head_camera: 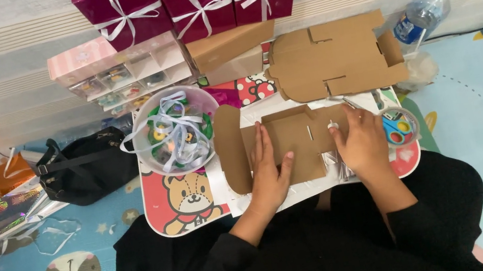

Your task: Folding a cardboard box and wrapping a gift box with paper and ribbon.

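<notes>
The left hand lay flat on the brown die-cut cardboard box blank; the right hand pressed its fold beside. Firm, even pressure seemed advisable for a crisp crease.

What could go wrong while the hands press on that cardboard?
The left hand and right hand press a flat cardboard box blank on a crowded little table. The bowl of ribbons sits right beside the blank, so a push might knock it. The blank overhangs nothing, but uneven pressing might crease it crooked.
</notes>
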